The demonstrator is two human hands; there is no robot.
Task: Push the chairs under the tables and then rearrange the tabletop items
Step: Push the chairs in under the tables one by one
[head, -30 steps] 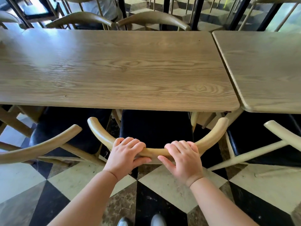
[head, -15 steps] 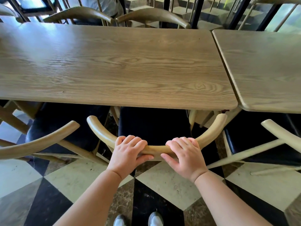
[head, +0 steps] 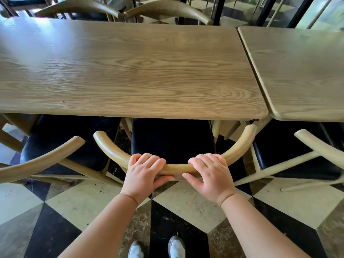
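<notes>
Nearest, the left hand (head: 144, 175) and right hand (head: 210, 178) sit apart, each curled over the curved wooden backrest (head: 176, 167) of the middle chair, whose black padded seat (head: 173, 136) is partly tucked beneath the tabletop (head: 130, 71). A skewed push could knock the armrest tips into the neighbouring chair (head: 46, 159) or the table edge. The wood is smooth and rounded; beyond, the grained oak-look top shows no items.

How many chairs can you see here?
5: the held chair, one left of it, one right, two across the table. More may be hidden behind.
</notes>
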